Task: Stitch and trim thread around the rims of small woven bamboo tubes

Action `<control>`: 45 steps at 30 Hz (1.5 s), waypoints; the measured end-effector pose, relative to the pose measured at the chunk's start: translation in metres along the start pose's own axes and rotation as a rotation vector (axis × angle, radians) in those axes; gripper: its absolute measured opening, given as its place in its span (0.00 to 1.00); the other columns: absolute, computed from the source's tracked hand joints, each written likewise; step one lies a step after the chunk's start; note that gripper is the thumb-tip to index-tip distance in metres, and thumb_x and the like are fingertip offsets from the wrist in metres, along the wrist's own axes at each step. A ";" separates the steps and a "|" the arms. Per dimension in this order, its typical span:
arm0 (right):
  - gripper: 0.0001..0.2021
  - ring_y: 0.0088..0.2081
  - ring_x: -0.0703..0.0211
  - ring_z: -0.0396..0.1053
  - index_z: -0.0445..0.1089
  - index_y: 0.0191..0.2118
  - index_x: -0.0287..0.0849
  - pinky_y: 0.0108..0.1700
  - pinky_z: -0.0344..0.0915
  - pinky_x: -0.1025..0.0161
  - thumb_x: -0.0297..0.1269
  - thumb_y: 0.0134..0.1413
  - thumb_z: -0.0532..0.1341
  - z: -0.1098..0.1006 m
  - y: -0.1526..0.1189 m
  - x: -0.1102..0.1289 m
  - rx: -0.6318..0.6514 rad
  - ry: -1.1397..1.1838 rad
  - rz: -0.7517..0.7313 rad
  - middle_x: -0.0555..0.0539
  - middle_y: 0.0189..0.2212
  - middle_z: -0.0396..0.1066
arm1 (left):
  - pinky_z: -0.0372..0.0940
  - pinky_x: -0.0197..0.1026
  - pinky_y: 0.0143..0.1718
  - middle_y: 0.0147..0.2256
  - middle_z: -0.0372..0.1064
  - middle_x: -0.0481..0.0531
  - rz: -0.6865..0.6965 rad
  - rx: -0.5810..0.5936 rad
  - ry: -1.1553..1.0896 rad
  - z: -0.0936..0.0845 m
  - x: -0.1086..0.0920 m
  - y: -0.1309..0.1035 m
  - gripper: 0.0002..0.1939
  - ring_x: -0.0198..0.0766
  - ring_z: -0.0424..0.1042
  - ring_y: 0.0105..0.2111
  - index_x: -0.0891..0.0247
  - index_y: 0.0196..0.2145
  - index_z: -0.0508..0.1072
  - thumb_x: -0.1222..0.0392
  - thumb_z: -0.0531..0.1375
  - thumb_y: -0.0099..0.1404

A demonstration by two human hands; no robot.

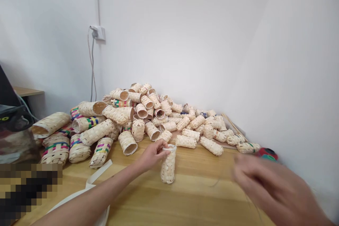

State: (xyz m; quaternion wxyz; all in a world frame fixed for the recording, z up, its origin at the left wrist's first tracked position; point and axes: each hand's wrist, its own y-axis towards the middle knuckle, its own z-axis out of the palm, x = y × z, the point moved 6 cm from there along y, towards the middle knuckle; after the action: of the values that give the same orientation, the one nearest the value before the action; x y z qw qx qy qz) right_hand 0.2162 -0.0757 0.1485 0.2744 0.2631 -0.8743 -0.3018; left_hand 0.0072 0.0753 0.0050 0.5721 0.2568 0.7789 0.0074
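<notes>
A small woven cylinder (168, 168) stands upright near the middle of the wooden table, its open rim at the top. My left hand (153, 153) pinches that rim between thumb and fingers. Off to the right, my right hand (270, 183) is raised above the table and smeared by motion, its fingers curled together. A thin thread (215, 183) shows faintly between the cylinder and my right hand, and more of it hangs below that hand. What the right fingertips hold is too blurred to make out.
A large pile of woven cylinders (139, 127) lies against the wall, some with coloured bands. A white strip (99, 173) runs beside my left forearm. Red and green rolls (268, 154) sit at the right, near thin sticks (234, 127). Dark equipment (16, 118) stands at the left.
</notes>
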 end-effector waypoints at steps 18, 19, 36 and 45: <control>0.15 0.38 0.58 0.70 0.64 0.52 0.46 0.41 0.65 0.61 0.31 0.64 0.46 0.119 0.016 -0.052 0.222 0.088 -0.050 0.47 0.35 0.72 | 0.57 0.35 0.32 0.28 0.67 0.51 0.199 0.268 -0.012 0.008 -0.039 -0.010 0.13 0.34 0.63 0.29 0.67 0.31 0.72 0.54 0.56 0.64; 0.13 0.38 0.58 0.70 0.64 0.51 0.46 0.41 0.65 0.61 0.32 0.64 0.48 0.123 0.012 -0.056 0.199 0.125 -0.019 0.47 0.35 0.72 | 0.57 0.35 0.32 0.28 0.67 0.50 0.209 0.298 -0.019 0.010 -0.041 -0.011 0.12 0.34 0.63 0.29 0.67 0.31 0.72 0.55 0.56 0.64; 0.11 0.33 0.57 0.61 0.69 0.33 0.44 0.35 0.56 0.60 0.33 0.64 0.51 0.131 -0.007 -0.051 0.173 0.087 -0.193 0.48 0.29 0.67 | 0.61 0.39 0.40 0.34 0.68 0.55 0.294 0.483 0.048 0.024 -0.052 -0.019 0.16 0.39 0.68 0.35 0.66 0.32 0.70 0.52 0.50 0.68; 0.13 0.32 0.57 0.59 0.68 0.33 0.43 0.34 0.54 0.60 0.31 0.65 0.49 0.133 -0.008 -0.049 0.193 0.061 -0.199 0.48 0.28 0.66 | 0.62 0.40 0.40 0.34 0.69 0.55 0.302 0.472 0.059 0.024 -0.051 -0.019 0.20 0.39 0.68 0.35 0.65 0.32 0.70 0.47 0.49 0.67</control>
State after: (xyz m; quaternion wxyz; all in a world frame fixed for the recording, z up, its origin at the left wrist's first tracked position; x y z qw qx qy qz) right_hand 0.1683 0.0004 0.0394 0.2430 0.3826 -0.8601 -0.2341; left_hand 0.0325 0.0311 0.0359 0.4658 0.4958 0.7284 -0.0817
